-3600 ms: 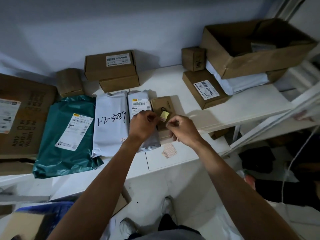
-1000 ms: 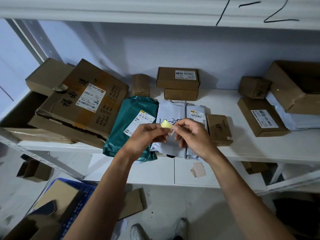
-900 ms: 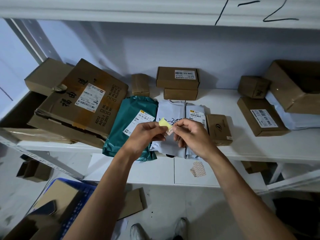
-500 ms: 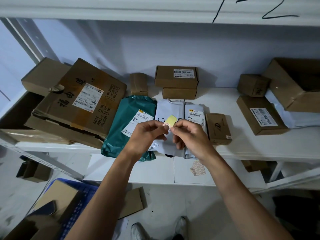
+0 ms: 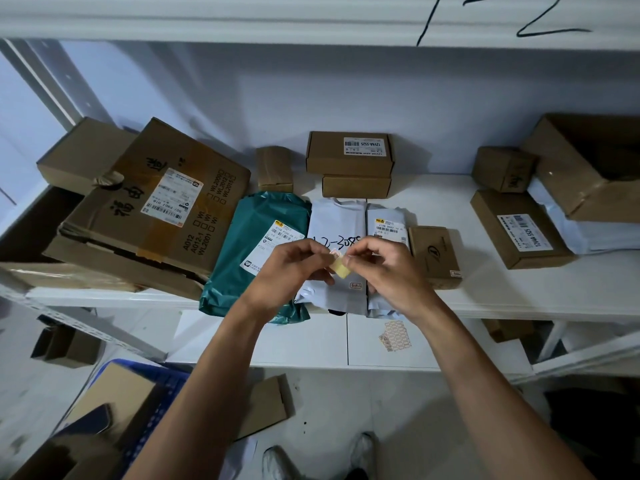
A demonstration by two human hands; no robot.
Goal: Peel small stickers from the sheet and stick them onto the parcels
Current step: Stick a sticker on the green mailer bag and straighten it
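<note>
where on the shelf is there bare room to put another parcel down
Bare shelf between the small logo box and the labelled flat box; also the lower board left of the sticker sheet. Crowded from the big carton through the mailers.

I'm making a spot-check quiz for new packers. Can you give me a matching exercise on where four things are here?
Things:
1 green mailer
2 sticker sheet
3 yellow backing strip
4 labelled box at the back

Places:
A pinched between left hand and right hand
B on the lower board
C left of the handwritten white mailer
D on top of a plain box

Pairs: 1-C, 2-B, 3-A, 4-D
</note>
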